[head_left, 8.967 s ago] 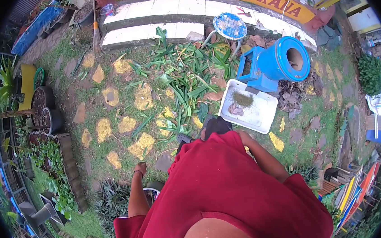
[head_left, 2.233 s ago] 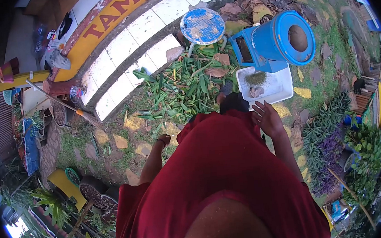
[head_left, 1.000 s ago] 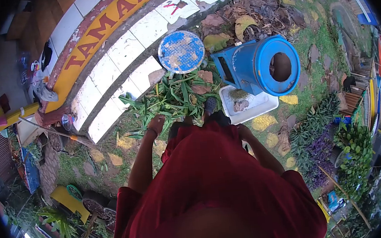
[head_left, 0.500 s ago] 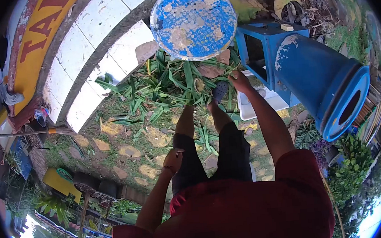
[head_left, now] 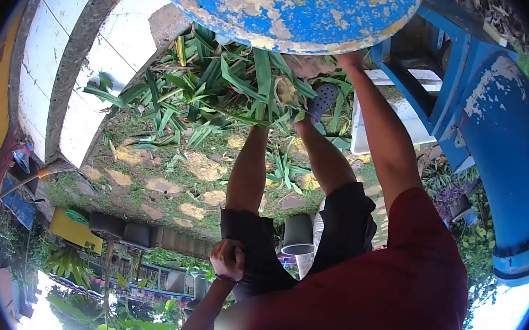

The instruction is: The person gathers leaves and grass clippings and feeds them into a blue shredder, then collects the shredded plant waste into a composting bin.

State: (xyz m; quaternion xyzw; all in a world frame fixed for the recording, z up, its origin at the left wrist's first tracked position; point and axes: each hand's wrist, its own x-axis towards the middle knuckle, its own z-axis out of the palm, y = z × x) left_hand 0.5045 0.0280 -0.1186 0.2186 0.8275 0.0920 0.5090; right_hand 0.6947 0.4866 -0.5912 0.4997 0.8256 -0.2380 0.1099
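Note:
My right hand (head_left: 351,60) reaches forward to the near rim of a round blue disc (head_left: 327,18) with worn, flaking paint. The rim hides its fingers, so their grip cannot be made out. Below the disc, long cut green leaves (head_left: 189,96) lie heaped on the ground around my feet. My left hand (head_left: 227,259) is curled against the dark shorts (head_left: 255,241) on my left thigh, with nothing visible in it. A grey perforated clog (head_left: 323,100) shows on my right foot.
A white tray (head_left: 359,134) lies right of my feet, beside a large blue cylinder with a box-like frame (head_left: 507,137). White tiled steps (head_left: 81,121) curve along the left. A broom (head_left: 45,171) lies farther left; a dark pot (head_left: 297,234) stands behind my legs.
The view has come closer to the disc, which now looks larger. My right hand has gone behind its rim. My left hand appears lower in view, still against my left leg.

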